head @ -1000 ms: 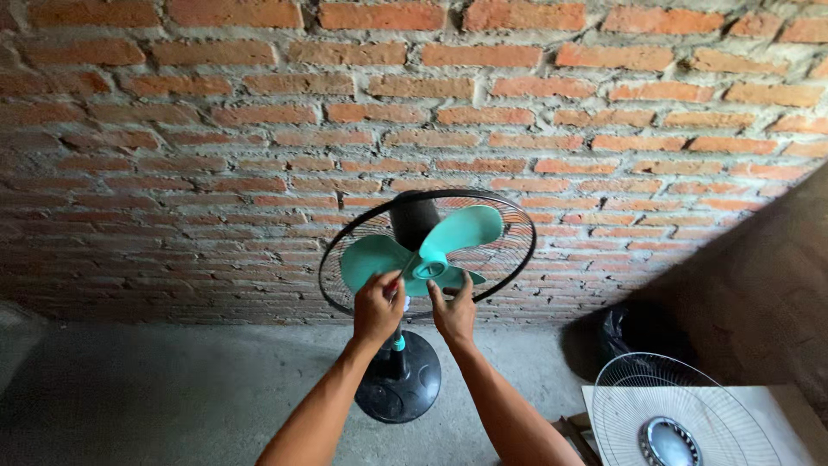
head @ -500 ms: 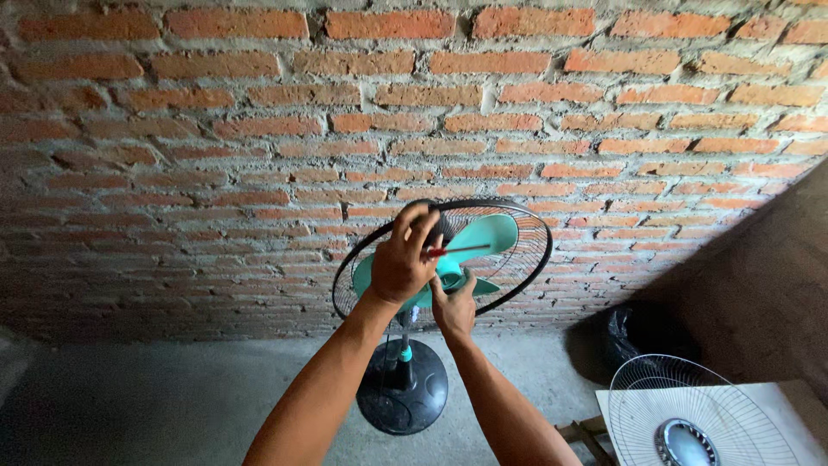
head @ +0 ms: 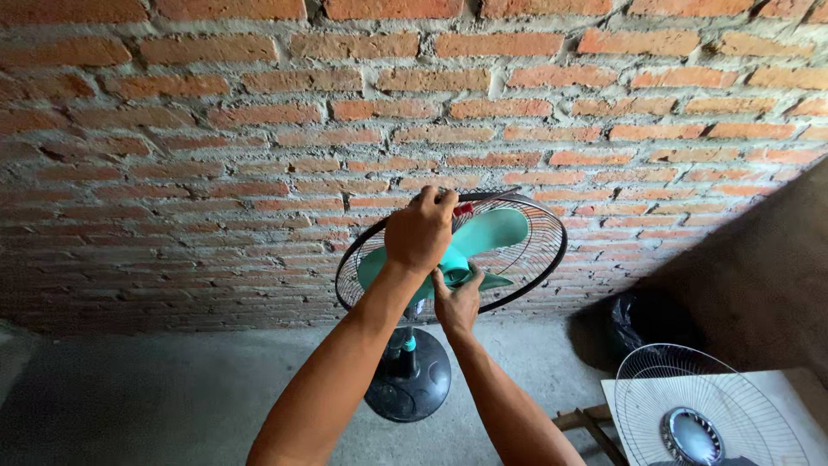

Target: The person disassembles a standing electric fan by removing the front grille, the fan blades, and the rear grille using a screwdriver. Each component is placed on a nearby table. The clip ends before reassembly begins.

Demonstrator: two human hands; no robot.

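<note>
- Before the red brick wall (head: 216,129), left hand (head: 420,231) grips a thin red-handled tool (head: 473,205), fingers curled round it
- Right hand (head: 457,302) fingers pinch the teal plastic fan blade (head: 487,235) hub inside the black wire guard (head: 539,259)

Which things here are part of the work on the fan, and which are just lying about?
In hand:
left hand on tool
right hand at teal blades
rear guard
fan base

Lying about:
detached front guard
black bag
</note>
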